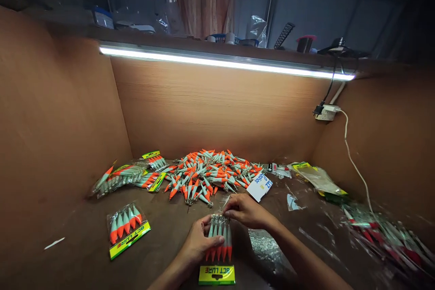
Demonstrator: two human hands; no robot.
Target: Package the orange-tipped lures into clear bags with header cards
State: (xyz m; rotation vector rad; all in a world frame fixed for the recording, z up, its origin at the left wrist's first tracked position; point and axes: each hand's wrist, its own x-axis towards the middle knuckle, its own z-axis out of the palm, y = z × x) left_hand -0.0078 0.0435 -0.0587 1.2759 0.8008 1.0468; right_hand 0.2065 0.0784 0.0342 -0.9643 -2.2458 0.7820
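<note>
My left hand (199, 240) grips a clear pack of fishing lures (220, 240), its thumb lying across the front. Several pale lures with orange ends sit side by side inside, hooks toward the far end. The pack's yellow header card (216, 275) faces the near edge and reads upside down. At the far end, by the hooks, the fingers of my right hand (241, 210) are pinched together at the bag's clear plastic end. The fingertips partly cover that corner. Beyond both hands lies a large heap of loose orange and pale lures (210, 174).
A filled lure pack (125, 224) lies at left, with more packs (125, 174) behind it. A white handwritten card (260, 186) leans by the heap. Clear bags with yellow cards (317, 177) and reddish packaged items (390, 240) are at right. A white cable (350, 145) hangs from a socket.
</note>
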